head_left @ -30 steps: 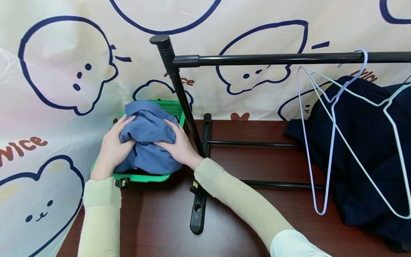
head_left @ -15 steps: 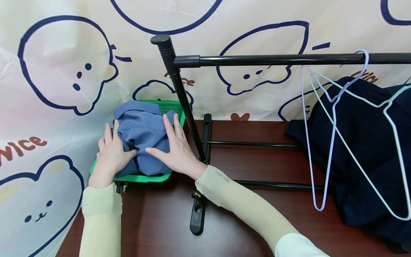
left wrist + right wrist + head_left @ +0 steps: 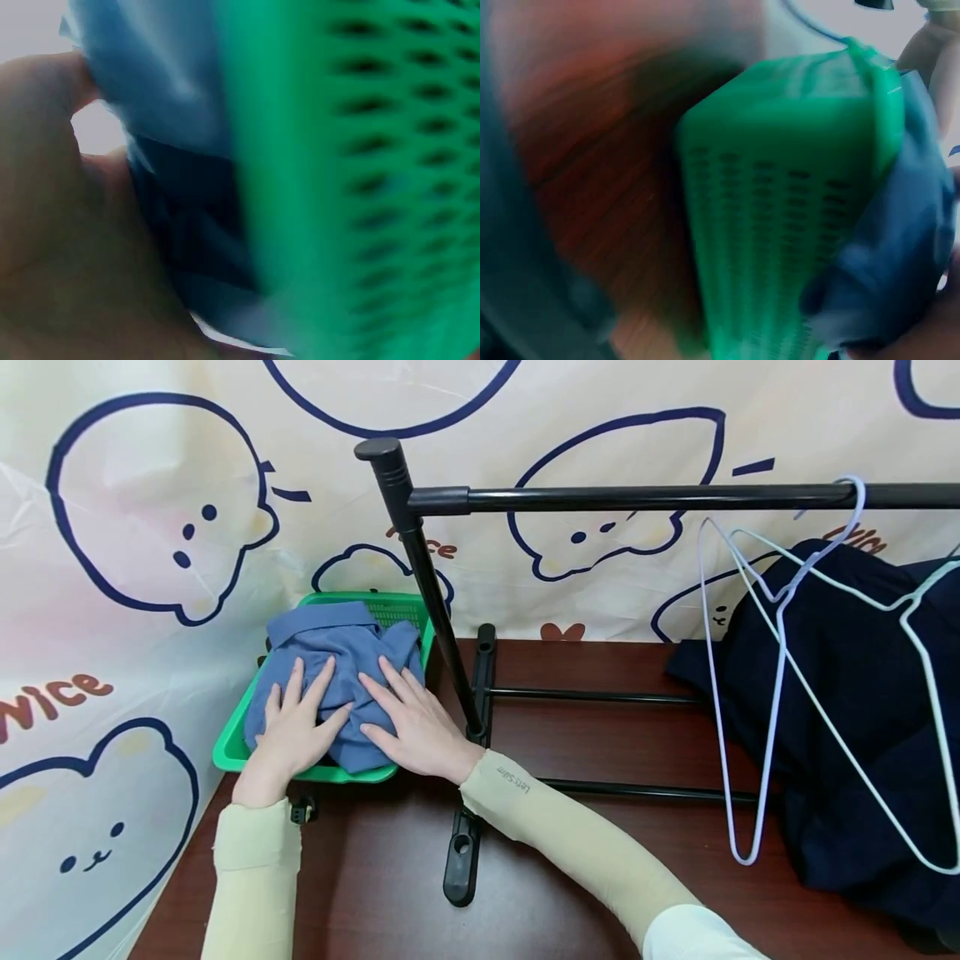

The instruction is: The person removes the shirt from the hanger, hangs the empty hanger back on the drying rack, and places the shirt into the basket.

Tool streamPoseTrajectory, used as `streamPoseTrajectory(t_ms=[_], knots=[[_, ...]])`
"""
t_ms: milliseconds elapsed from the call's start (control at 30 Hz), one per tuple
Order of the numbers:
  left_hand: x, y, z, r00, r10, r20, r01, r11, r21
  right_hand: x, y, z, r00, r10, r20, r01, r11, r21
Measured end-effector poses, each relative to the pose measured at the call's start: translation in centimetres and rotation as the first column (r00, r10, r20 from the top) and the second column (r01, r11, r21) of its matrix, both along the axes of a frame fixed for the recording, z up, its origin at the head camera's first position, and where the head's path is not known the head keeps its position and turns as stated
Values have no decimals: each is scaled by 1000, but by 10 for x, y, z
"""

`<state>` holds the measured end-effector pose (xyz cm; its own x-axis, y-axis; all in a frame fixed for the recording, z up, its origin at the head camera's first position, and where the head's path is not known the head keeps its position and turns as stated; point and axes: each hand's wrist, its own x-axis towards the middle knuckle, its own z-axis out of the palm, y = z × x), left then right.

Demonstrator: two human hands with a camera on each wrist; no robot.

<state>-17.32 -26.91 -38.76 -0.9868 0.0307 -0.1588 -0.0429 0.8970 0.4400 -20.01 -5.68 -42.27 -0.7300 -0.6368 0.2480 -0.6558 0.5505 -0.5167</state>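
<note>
A bunched blue garment [image 3: 341,647], with what looks like a collar at its far edge, lies in a green plastic basket [image 3: 236,739]. My left hand [image 3: 292,735] rests on the garment's near left part, fingers spread. On its right side lies my right hand [image 3: 420,731], also with spread, nearly straight fingers. In the left wrist view the cloth [image 3: 172,82] bulges beside the basket's perforated wall [image 3: 300,187]. The right wrist view is blurred; some cloth [image 3: 885,262] hangs over the basket rim there.
A black clothes rack post [image 3: 423,577] and foot [image 3: 461,860] stand just right of the basket. From the rail [image 3: 637,497] hangs a lilac hanger [image 3: 776,693]. A mint hanger [image 3: 926,668] is beside dark navy clothing [image 3: 847,735] at right. A printed sheet [image 3: 135,677] covers the wall.
Both hands have loosened from gripping the bunched garment and now lie spread on it. The garment sits lower and flatter in the basket. The left hand has shifted right and nearer.
</note>
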Motion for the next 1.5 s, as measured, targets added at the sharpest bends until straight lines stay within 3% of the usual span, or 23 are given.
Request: streamPoseTrajectory(t_ms=[133,300,500,633,833,1033,1133,1233,1367,1500], knots=[[-6,-8,-17,999,14,38,-14,1000,-15,-8,-3,-8,999,11,-45,-4,989,148],[-13,-14,-26,999,13,48,-11,999,-44,-14,-11,-7,995,5,-100,23,962,271],[-22,-18,-35,995,2,95,8,995,-99,-16,-23,-1,987,5,-161,68,895,442],[-28,-14,-35,990,5,144,15,990,-137,-17,-30,0,981,18,-194,84,859,505],[-28,-13,-36,985,29,170,-3,988,-155,-14,-31,-2,973,72,-218,46,871,488],[-26,-11,-43,993,43,112,-25,987,-156,-9,-16,-1,927,181,-328,6,869,495],[-25,-10,-45,995,44,89,-31,989,-148,-5,-7,5,938,208,-277,-50,872,487],[-24,-10,-47,996,51,72,-41,990,-135,1,3,16,962,217,-167,-132,901,414],[-22,-11,-48,997,72,26,-68,991,-118,10,14,32,972,219,-86,-184,934,306],[-19,-11,-50,994,94,-51,-98,992,-78,21,21,37,965,250,-84,-202,906,373]])
